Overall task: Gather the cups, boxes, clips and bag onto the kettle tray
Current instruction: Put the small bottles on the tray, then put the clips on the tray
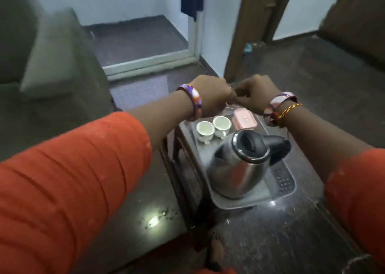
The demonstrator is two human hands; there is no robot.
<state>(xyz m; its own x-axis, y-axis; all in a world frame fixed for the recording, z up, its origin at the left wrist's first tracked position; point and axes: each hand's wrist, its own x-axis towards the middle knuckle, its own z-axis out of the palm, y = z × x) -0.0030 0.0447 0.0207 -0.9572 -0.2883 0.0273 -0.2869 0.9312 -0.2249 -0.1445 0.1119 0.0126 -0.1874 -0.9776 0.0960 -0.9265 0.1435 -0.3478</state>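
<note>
Head view. A grey tray (pixel 235 202) is seen lying on a dark polished table (pixel 270 232). A steel kettle (pixel 235 169) with a black lid and handle is stood on the near half of the tray. Two white cups (pixel 213 128) are set upright side by side on the far left part of the tray, touching or nearly so. A pink box (pixel 243 118) is placed just to the right of the cups, also on the tray.

The left hand (pixel 210 94) and right hand (pixel 256 92) are held together above the far end of the tray, beyond the box. Both are seen from the back with fingers curled; the fingertips appear to meet on something small, but what is pinched cannot be told because of blur. A patterned bangle (pixel 192 101) is worn on the left wrist. Orange sleeves (pixel 73 180) are noted on both arms. A grey sofa (pixel 41 65) is seen to the left.
</note>
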